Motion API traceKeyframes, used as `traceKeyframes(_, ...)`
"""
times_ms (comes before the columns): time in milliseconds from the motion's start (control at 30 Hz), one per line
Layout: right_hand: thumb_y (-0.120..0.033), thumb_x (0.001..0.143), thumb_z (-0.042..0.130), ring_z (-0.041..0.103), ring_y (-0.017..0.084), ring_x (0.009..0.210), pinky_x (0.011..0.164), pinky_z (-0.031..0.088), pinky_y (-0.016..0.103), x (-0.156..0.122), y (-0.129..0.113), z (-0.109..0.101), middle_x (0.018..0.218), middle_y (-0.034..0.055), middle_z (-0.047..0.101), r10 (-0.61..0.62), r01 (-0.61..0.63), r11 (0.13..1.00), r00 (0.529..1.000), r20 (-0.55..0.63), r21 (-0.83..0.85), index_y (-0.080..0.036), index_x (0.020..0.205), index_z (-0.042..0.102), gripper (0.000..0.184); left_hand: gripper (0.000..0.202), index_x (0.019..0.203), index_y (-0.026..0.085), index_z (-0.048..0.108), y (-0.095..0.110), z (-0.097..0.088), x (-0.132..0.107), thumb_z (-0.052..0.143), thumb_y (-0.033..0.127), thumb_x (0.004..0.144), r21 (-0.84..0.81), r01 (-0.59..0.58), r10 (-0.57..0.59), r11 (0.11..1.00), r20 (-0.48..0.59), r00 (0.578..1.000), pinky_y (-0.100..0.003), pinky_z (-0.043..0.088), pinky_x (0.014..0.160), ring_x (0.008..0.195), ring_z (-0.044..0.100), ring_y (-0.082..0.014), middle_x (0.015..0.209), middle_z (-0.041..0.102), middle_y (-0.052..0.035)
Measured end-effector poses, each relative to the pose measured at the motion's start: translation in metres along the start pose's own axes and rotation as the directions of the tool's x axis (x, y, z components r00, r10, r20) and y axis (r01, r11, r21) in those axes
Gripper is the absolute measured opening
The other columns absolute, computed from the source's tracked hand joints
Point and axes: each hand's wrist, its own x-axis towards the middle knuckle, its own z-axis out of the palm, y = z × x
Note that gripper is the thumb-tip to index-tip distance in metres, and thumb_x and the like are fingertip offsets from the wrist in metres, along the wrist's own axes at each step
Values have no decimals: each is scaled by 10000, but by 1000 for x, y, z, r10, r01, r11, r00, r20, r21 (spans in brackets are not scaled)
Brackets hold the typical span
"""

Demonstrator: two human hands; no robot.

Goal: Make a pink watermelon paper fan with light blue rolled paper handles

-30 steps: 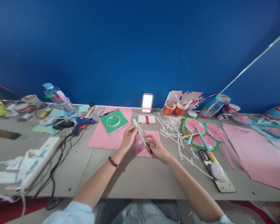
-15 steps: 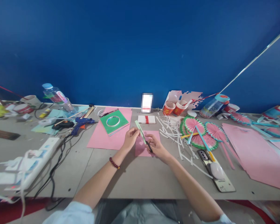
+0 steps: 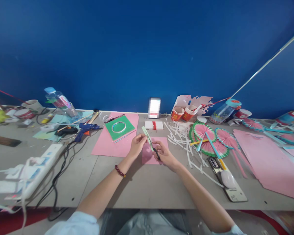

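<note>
Between the fingertips of my left hand (image 3: 137, 143) is a narrow light green paper strip (image 3: 147, 134), tilted with its top end to the left. My right hand (image 3: 164, 153) is closed around a pair of black-handled scissors (image 3: 157, 154), whose blades lie along the strip. Below both hands, a small pink paper sheet (image 3: 150, 159) rests on the grey table. Left of them, a green square of paper (image 3: 108, 126) lies on a larger pink sheet (image 3: 100, 148), with a roll of tape (image 3: 118, 127) on top.
White paper strips (image 3: 178, 138) lie scattered to the right, beside pink-and-green paper fans (image 3: 204, 130) and a phone (image 3: 237, 195). Red paper cups (image 3: 177, 113) stand behind. A blue glue gun (image 3: 84, 130), a power strip (image 3: 45, 163) and black cables (image 3: 55, 178) occupy the left.
</note>
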Motion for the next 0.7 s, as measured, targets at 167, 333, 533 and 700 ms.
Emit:
traceKeyframes(167,-375,723,649,442,57,456,373,326,163,0,0,0,636,-101,406,2,-2,1000,1000,0,-8,-252,1095,440,443,228,573,186,530,3,1,-1,583,316,753,6,0,0,1000,2,1000,-257,366,592,568,470,-124,558,507,24)
traceKeyframes(333,-373,713,655,430,56,433,360,316,168,2,3,-1,632,-108,396,-2,1,1000,1000,-10,-9,-252,1087,440,448,228,558,185,520,5,1,-1,578,300,746,18,0,0,1000,3,1000,-253,372,597,573,478,-125,554,504,25)
traceKeyframes(533,-362,722,648,434,53,434,371,309,169,2,4,-1,634,-107,393,-12,12,1000,1000,-13,-13,-252,1076,449,420,226,568,184,525,2,-1,0,567,293,762,30,-8,7,1000,18,1000,-250,371,601,582,482,-125,561,508,23)
traceKeyframes(700,-366,720,659,450,49,449,384,317,166,2,5,-2,656,-104,386,0,0,1000,1000,7,-10,-260,1094,450,441,244,566,185,527,-3,-4,1,567,323,763,18,1,-2,1000,5,1000,-260,384,620,606,500,-136,577,526,13)
